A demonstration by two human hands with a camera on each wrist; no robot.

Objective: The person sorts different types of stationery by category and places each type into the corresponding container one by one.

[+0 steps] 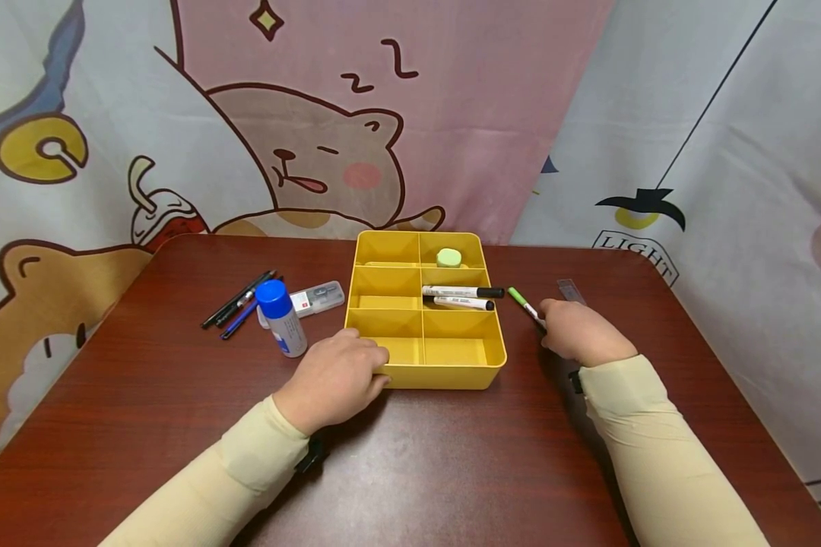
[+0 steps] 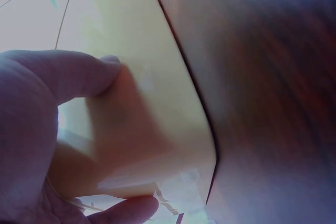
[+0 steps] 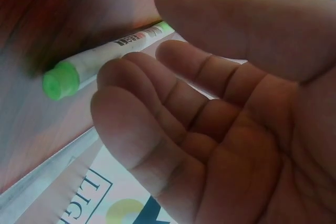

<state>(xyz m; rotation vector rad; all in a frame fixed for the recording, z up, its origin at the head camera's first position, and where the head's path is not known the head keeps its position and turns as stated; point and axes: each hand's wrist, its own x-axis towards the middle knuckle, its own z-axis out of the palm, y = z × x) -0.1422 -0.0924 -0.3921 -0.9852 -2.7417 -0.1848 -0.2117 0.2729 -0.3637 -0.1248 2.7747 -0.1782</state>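
Note:
A yellow six-compartment organizer tray sits mid-table. My left hand grips its near left corner, thumb against the outer front wall in the left wrist view. In the middle right compartment lie a white marker with a black cap and a second one below it; a pale green block is in the far right one. To the right of the tray, my right hand hovers at a green-capped marker lying on the table. Its thumb and loosely bent fingers stand apart, with nothing between them.
Left of the tray stand or lie a blue-capped bottle, several pens and a clear plastic case. A transparent ruler lies beyond my right hand. Printed fabric hangs behind the table's far edge.

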